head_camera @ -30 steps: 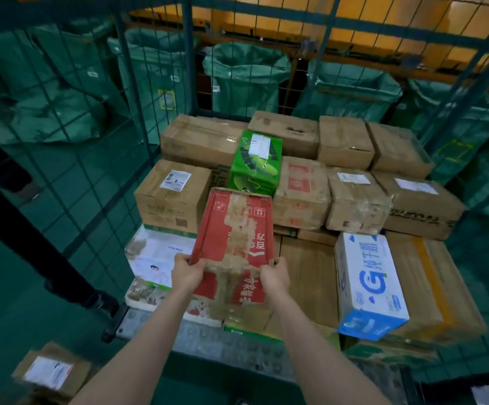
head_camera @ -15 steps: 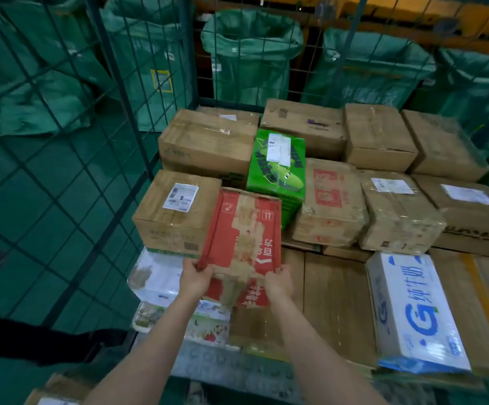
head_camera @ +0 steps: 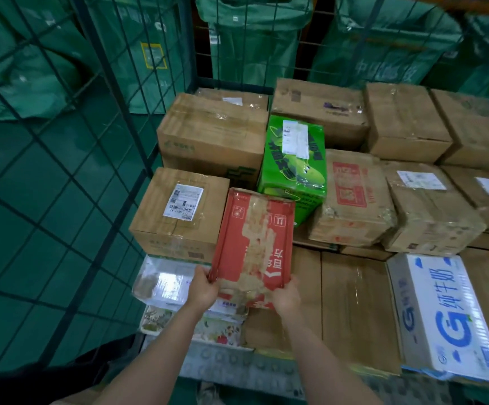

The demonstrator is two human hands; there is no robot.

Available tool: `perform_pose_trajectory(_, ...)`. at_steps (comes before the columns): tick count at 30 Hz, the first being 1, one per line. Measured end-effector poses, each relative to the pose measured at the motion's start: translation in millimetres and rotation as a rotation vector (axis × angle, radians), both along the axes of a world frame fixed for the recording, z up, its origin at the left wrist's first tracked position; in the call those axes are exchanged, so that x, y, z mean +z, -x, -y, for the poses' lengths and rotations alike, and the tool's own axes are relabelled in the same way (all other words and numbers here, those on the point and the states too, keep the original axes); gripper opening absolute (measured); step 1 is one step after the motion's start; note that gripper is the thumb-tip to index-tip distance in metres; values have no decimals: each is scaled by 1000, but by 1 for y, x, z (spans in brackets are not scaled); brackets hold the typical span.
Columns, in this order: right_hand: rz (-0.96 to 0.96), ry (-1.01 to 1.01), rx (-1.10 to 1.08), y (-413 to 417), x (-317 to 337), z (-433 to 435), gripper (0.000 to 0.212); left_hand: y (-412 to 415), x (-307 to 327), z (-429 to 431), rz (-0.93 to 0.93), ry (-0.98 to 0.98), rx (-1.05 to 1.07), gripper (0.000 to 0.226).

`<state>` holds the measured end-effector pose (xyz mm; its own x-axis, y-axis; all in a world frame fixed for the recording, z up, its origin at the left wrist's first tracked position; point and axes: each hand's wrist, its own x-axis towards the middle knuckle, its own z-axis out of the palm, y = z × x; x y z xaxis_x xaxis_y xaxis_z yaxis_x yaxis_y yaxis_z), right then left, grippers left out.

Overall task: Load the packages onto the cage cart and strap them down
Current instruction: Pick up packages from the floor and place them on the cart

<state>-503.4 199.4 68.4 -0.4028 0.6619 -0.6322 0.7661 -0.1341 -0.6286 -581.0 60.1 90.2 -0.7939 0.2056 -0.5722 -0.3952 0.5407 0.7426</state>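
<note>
Both L hand & R hand fingers clamp red pkg, tape-scuffed, tilted.

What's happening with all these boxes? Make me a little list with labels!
Held: red box, flat, patched with tape
Left hand: grips its near left corner
Right hand: grips its near right corner
Left of it: brown box with a white label
Behind it: green box
Front right: white box with blue letters
Cart: wire walls at left and back
Outside: green sacks
Straps: none in view
</note>
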Motion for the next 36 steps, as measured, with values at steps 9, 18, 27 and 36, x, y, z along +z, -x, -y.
perform_pose_trajectory(9, 183, 12, 74, 1, -6, -1, 39, 12, -23, 20, 5, 171, -42, 16)
perform_pose_trajectory(18, 181, -19, 90, -5, 8, -4, 38, -1, -5, 19, 53, 103, -40, 35)
perform_pose_trajectory(27, 43, -66, 174, -17, 31, -9, 35, -27, 22, 19, -9, 77, 12, 35)
perform_pose_trajectory(36, 25, -150, 456, -65, 88, -47, 46, -96, 43, -16, -112, -22, 218, 34)
